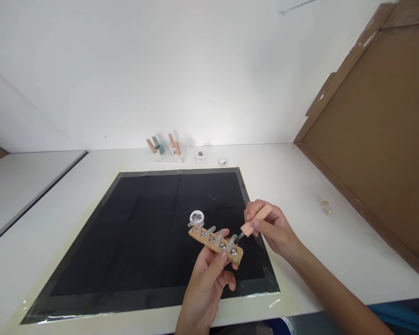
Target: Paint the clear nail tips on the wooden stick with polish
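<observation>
Just beyond the left hand's fingertips, a white round jar holds something silvery grey; farther forward of both hands stand slanted-capped bottles, a small pot with a grey top, and a white lid with a dark patch inside. The left hand grips a wooden strip between thumb and fingers, its row of metal studs bearing clear nail tips. The right hand pinches a peach brush cap, the brush reaching the nail tip nearest that hand. Left of the left hand the black mat lies broad and bare; its right edge runs under the right hand, with white tabletop onward to the cardboard wall. The jar's near side is hidden by the strip, whether brush touches tip is hard to make out, and the right forearm is cut off at the bottom.
</observation>
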